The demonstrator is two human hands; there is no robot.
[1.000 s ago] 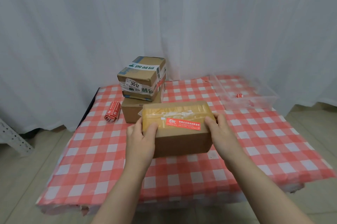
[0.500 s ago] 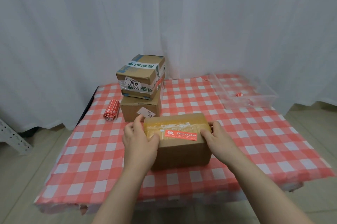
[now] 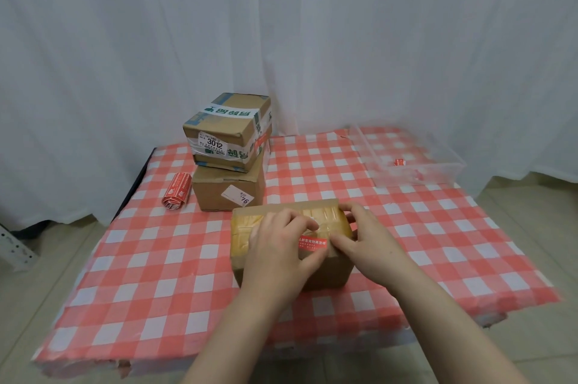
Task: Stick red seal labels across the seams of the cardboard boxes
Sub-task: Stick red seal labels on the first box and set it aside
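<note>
A brown cardboard box [image 3: 244, 238] with yellowish tape over its top seam stands on the checked tablecloth [image 3: 156, 274] near the front. A red seal label [image 3: 312, 243] with white print lies across the box's front top edge. My left hand [image 3: 278, 247] rests flat on the box top and covers the label's left end, its thumb just below the label. My right hand [image 3: 366, 236] touches the label's right end with its thumb and fingertips. A roll of red seal labels [image 3: 176, 191] lies at the left.
Two more cardboard boxes are stacked behind: a taped one marked 3012 [image 3: 228, 130] on a plain one [image 3: 225, 193]. A clear plastic bin [image 3: 438, 171] at the back right holds a small red piece [image 3: 399, 162]. White curtains hang behind the table.
The box came down and toward me and now stands on the cloth. Both hands left its sides and moved onto the top, over the red label.
</note>
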